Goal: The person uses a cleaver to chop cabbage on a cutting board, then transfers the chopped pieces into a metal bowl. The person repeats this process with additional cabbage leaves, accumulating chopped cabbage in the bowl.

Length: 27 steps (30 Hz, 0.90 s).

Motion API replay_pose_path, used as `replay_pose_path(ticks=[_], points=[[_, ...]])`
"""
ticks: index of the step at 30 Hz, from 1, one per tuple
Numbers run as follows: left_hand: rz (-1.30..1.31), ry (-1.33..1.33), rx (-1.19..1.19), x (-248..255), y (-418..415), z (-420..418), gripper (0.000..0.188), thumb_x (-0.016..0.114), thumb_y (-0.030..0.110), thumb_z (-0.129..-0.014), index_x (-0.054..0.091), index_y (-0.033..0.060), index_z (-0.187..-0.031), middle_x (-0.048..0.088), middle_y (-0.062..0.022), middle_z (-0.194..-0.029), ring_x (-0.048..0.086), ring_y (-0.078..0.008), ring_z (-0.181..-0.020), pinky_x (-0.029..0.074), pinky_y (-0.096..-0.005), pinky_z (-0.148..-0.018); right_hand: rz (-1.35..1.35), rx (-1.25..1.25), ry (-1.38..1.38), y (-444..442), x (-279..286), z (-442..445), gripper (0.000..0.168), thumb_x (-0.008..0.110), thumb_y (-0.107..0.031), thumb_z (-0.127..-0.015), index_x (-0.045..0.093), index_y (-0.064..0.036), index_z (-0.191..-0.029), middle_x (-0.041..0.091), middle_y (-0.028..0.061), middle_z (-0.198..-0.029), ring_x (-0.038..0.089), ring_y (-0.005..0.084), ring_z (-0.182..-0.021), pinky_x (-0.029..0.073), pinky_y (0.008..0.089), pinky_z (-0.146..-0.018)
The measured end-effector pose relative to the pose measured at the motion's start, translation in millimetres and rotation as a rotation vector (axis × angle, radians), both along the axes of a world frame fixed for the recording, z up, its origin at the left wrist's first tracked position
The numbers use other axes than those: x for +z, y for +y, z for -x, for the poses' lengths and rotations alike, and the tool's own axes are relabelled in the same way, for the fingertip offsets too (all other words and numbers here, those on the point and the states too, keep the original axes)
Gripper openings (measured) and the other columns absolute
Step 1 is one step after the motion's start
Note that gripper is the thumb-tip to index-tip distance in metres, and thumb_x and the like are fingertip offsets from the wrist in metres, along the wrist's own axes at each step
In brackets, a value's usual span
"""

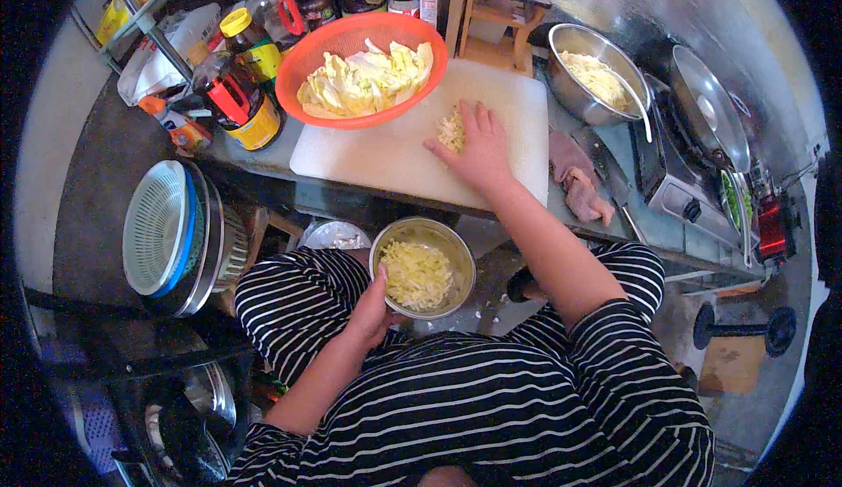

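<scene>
My left hand (371,312) grips the rim of a round metal bowl (466,250) in front of my lap. Finely shredded cabbage (416,275) fills much of its bottom. My right hand (481,148) lies palm down on a white cutting board (381,158), fingers spread. Beside its thumb and partly under the palm is a small heap of shredded cabbage (450,133). At the board's back left corner, an orange plastic colander (284,85) holds larger cabbage leaves (368,79).
Raw meat (579,178) and a knife (615,181) lie right of the board. Behind them stands a steel bowl (559,36) of shreds with a white spoon (638,102), near a gas stove (684,204) with a wok (710,105). Sauce bottles (253,128) and stacked baskets (158,224) are left.
</scene>
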<state>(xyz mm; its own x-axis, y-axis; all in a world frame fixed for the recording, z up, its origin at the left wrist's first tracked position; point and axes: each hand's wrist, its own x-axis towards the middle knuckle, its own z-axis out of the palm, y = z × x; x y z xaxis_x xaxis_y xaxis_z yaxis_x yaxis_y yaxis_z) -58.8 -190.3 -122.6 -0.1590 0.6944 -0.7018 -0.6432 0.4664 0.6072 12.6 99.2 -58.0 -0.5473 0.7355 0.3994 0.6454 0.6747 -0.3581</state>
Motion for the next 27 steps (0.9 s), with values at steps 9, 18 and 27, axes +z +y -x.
replay_pose_path(ticks=[9, 18, 27], points=[[0.034, -0.002, 0.011, 3, 5, -5, 0.069, 0.027, 0.062, -0.100, 0.035, 0.0123, -0.147, 0.050, -0.0119, -0.141, 0.054, -0.0285, -0.123, 0.049, -0.0475, -0.095, -0.045, 0.041, 0.042, 12, -6, 24, 0.029, 0.067, -0.028, -0.083, 0.063, -0.006, -0.102, 0.058, 0.0175, -0.112, 0.054, 0.0379, -0.105, 0.044, 0.0477, -0.092], [-0.040, -0.027, 0.037, 0, 10, -11, 0.070, 0.027, 0.063, -0.099, 0.035, 0.0117, -0.146, 0.051, -0.0112, -0.140, 0.054, -0.0283, -0.123, 0.051, -0.0464, -0.092, 0.259, 0.283, 0.053, -86, -9, 7, 0.012, 0.063, -0.014, -0.081, 0.064, -0.003, -0.080, 0.061, 0.0195, -0.086, 0.058, 0.0385, -0.086, 0.046, 0.0486, -0.080], [-0.004, -0.018, 0.143, 1, 6, -13, 0.065, 0.037, 0.057, -0.099, 0.036, 0.0118, -0.145, 0.049, -0.0112, -0.141, 0.054, -0.0287, -0.123, 0.049, -0.0471, -0.095, 0.355, 0.534, 0.004, -116, 18, -32, 0.018, 0.063, -0.021, -0.084, 0.070, -0.005, -0.091, 0.068, 0.0152, -0.090, 0.065, 0.0340, -0.089, 0.051, 0.0443, -0.083]])
